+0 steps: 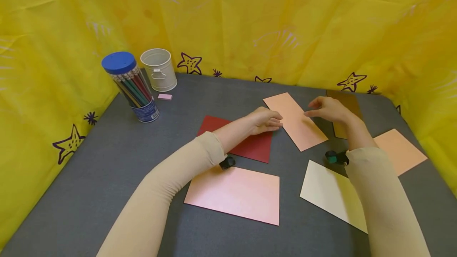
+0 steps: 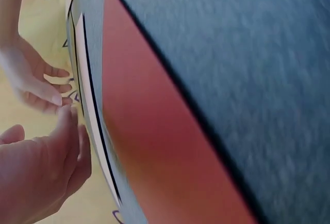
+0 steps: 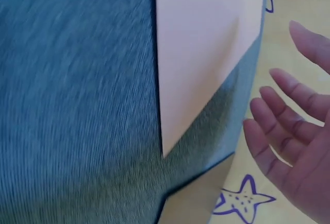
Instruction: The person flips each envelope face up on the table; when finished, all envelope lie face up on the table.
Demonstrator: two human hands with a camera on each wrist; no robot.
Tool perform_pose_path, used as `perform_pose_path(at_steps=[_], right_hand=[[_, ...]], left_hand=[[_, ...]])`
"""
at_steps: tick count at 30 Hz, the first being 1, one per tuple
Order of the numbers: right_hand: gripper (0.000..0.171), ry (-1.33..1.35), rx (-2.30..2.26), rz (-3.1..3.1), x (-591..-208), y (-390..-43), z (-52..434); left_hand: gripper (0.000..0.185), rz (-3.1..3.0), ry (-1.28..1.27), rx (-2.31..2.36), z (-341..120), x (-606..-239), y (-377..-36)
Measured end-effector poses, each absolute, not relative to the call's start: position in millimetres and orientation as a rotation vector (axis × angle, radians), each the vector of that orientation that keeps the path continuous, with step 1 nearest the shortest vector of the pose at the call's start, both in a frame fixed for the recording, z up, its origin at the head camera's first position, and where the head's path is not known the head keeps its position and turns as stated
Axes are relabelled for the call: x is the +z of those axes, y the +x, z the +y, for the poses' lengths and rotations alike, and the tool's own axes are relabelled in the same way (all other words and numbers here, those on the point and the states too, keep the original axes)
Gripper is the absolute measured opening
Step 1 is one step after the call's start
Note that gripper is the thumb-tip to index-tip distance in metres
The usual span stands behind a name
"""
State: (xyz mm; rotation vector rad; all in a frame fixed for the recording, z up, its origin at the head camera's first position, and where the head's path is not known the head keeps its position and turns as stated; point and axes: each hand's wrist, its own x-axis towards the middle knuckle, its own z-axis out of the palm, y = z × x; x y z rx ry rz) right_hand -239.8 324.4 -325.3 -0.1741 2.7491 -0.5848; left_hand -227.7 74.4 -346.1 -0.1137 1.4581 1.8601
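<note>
Both forearms, in cream sleeves, reach forward over the table and angle toward each other, so the two hands come close on either side of a narrow peach sheet (image 1: pixel 294 121).

The left hand (image 1: pixel 265 121) lies low and palm down, its fingers fairly straight and pointing at the near long edge of the peach sheet, fingertips just at that edge; whether they actually touch it cannot be told. It grips nothing. Its wrist lies over a dark red sheet (image 1: pixel 250 142).

The right hand (image 1: pixel 326 109) hovers at the far side of the same sheet, fingers loosely spread and relaxed, holding nothing; the right wrist view shows the palm open beside the sheet's corner, apart from it. Behind this hand lies a brown sheet (image 1: pixel 348 108), partly hidden by it.

Nearer the person than the left hand lies a pink sheet (image 1: pixel 235 194); under the right forearm lies a cream sheet (image 1: pixel 330 193), and outside the right arm an orange sheet (image 1: pixel 401 150).

All rest on a grey felt table (image 1: pixel 107 162). Far out beyond the left hand stand a blue-lidded tub of pencils (image 1: pixel 130 86), a white tin bucket (image 1: pixel 159 70) and a small pink eraser (image 1: pixel 165 96). Yellow cloth (image 1: pixel 250 23) printed with purple starfish walls the table in.
</note>
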Motion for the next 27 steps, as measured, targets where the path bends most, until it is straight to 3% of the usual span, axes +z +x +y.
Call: perform_pose_path(at_steps=[6,27], right_hand=[[0.06,-0.136,-0.625,2.687,-331,-243,324],[0.057,-0.042,-0.708,2.571,-334,-247,319]], left_hand=[[0.056,1.445,-0.116,1.799,81,-351,-223],[0.065,1.414,-0.135,1.862,90,-354,-214]])
